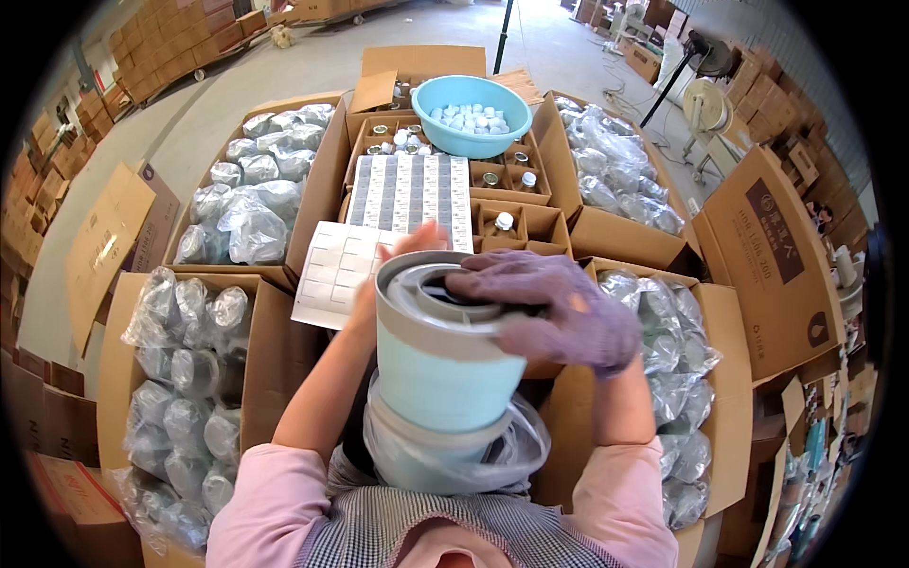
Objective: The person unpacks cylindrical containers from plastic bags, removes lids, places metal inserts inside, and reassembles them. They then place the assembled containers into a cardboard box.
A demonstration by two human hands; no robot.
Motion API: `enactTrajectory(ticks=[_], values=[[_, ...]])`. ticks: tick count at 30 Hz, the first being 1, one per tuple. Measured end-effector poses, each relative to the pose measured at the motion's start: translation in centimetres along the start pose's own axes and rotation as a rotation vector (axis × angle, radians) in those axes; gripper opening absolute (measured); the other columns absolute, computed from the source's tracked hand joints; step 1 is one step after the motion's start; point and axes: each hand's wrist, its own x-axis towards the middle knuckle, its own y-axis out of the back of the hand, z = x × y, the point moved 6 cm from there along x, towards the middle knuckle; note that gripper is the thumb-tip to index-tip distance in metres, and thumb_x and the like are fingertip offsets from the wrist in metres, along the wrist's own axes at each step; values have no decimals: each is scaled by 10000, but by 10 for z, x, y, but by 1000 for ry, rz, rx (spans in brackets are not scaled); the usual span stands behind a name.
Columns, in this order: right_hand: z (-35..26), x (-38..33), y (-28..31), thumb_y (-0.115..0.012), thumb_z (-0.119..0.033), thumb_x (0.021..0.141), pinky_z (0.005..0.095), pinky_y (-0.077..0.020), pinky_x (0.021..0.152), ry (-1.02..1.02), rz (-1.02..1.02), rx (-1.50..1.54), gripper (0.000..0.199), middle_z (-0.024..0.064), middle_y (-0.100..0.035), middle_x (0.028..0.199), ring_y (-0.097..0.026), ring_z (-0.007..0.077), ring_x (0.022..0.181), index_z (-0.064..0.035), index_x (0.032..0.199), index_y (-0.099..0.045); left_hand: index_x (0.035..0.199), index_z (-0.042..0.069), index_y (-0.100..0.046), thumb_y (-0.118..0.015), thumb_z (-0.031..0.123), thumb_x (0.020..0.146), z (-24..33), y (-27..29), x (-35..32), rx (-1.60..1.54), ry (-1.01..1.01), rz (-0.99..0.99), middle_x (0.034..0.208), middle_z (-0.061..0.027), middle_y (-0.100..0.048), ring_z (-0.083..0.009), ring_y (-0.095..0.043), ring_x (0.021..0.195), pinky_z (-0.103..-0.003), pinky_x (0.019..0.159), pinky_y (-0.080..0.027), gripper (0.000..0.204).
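Note:
A pale blue cylindrical container (pixel 450 374) with a grey rim is upright in front of my chest. Its top has a round grey collar with a dark centre. My bare left hand (pixel 409 248) is against its far left side, fingers slightly blurred and partly hidden behind the rim. Across the top lies my right hand (pixel 573 317) in a purple-grey glove, its fingers bent over the collar and dark opening. Below the container is another pale blue body (pixel 426 454) with a grey band, wrapped in loose clear plastic (pixel 525 440); whether the two are joined I cannot tell.
Open cartons of plastic-wrapped items stand at left (pixel 248 350) and right (pixel 734 417). Ahead, sheets of grey labels (pixel 412 189) and a white sheet (pixel 327 275) lie over a divided carton of bottles (pixel 505 224). A blue basin (pixel 516 133) holds white caps.

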Motion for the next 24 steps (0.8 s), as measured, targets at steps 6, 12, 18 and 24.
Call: enactTrajectory(ticks=[6,12,18,24], values=[[-59,-31,19,-800,-430,628,466,-409,1046,-299,-96,-10,823,215,-622,1211,-531,407,1215,-2,1299,-594,942,-16,-748,-493,447,1021,-93,-14,-73,427,301,-226,947,-105,-685,-157,-562,916,-302,768,-449,535],[-54,-77,7,-697,-470,595,434,-378,1027,-328,-5,-1,827,180,-616,1183,-533,353,1138,-17,1280,-604,811,-60,-715,-478,508,1022,-46,-32,-111,554,271,166,584,14,-587,-51,-465,550,-273,508,-411,650],[-55,-68,25,-689,-408,795,421,-383,1029,-194,-220,38,641,140,-615,1233,-530,318,1137,-63,1329,-615,720,-65,-679,-498,492,1022,-28,-34,-118,678,256,113,562,39,-518,-37,-409,576,-267,513,-371,658],[-115,-18,22,-796,-210,745,360,-523,733,-93,-330,-266,275,67,-639,747,-638,270,740,-67,960,-704,689,-57,-671,-482,431,1041,-23,-45,-116,508,203,-31,583,39,-578,-26,-487,572,-239,522,-418,632]])
